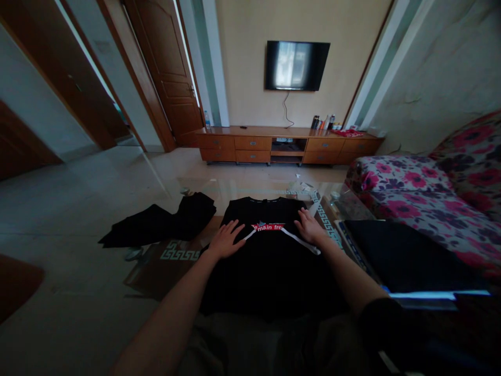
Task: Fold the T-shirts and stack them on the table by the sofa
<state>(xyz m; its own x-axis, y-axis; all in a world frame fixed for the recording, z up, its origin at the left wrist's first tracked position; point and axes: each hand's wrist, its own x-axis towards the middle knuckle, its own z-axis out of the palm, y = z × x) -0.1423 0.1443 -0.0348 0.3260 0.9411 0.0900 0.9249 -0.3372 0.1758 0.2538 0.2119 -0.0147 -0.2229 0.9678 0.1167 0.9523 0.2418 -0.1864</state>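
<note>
A black T-shirt (266,271) with a red printed band and white stripes lies spread on the glass table (183,253), its neckline toward the TV side. My left hand (227,239) rests flat on the shirt's left part, fingers spread beside the print. On the opposite side, my right hand (310,225) lies with fingers stretched out near the right sleeve area. Neither hand grips the cloth. Left of the shirt, a crumpled dark garment (160,222) lies on the table and reaches past its edge.
At the right lies a dark flat item (407,253) with a pale blue edge, in front of a floral sofa (407,203). A wooden TV cabinet (254,143) carries bottles and cans (324,122). Above it hangs a TV (296,65). A wooden door (168,73) stands at the back left.
</note>
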